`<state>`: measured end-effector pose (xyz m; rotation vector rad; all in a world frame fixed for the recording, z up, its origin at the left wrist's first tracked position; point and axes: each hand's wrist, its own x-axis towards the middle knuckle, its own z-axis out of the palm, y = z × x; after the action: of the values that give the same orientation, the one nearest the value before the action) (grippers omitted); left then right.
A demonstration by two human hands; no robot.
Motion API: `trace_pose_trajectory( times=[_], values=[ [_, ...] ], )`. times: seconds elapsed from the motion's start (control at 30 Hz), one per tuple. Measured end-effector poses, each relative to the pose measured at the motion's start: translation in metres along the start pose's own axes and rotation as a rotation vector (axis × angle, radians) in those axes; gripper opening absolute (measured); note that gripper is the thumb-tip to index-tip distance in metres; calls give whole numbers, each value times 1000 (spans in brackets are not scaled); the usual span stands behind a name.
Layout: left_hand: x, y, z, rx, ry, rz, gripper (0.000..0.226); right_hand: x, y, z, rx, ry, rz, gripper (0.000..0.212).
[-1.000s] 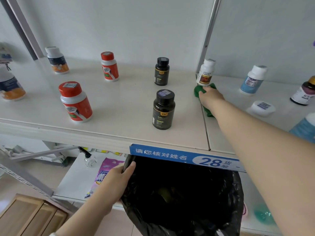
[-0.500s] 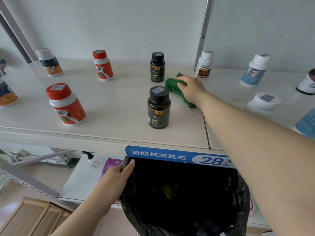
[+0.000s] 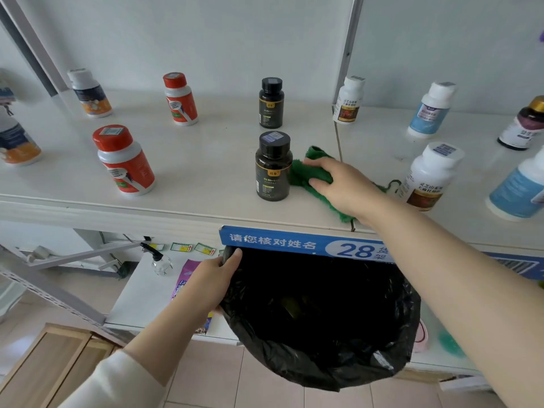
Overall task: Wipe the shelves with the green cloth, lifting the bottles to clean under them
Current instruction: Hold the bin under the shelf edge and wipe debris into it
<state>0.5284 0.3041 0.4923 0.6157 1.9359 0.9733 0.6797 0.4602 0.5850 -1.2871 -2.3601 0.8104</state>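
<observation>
Green cloth point(image 3: 306, 175) lies bunched under right hand point(image 3: 344, 187) on shelf point(image 3: 206, 160), close to the front edge. Fingers and thumb curl over the wad and grip it against the board. Cloth's loose tail trails back under the wrist. Just left of the grip stands black bottle point(image 3: 273, 169), upright; cannot tell if cloth touches it. Right of the grip, white-capped bottle point(image 3: 428, 178), apart. Below the grip, left hand point(image 3: 212, 281) clasps the rim of black bag point(image 3: 323, 313), mouth open beneath blue label strip point(image 3: 279, 241).
</observation>
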Motion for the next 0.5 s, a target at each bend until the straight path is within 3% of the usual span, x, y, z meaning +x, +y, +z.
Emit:
trace_pose_trajectory(
  times=[0.13,0.4,0.5],
  values=[
    [-1,2,3,-10,5,7,35,-34,-4,0,40,8,31,33],
    [-6,-3,10,12,23,-2,48,-97,1,7,43,129,-23,25],
    [-10,-6,14,-4,16,2,45,-124,6,2,94,67,-8,24]
  ],
)
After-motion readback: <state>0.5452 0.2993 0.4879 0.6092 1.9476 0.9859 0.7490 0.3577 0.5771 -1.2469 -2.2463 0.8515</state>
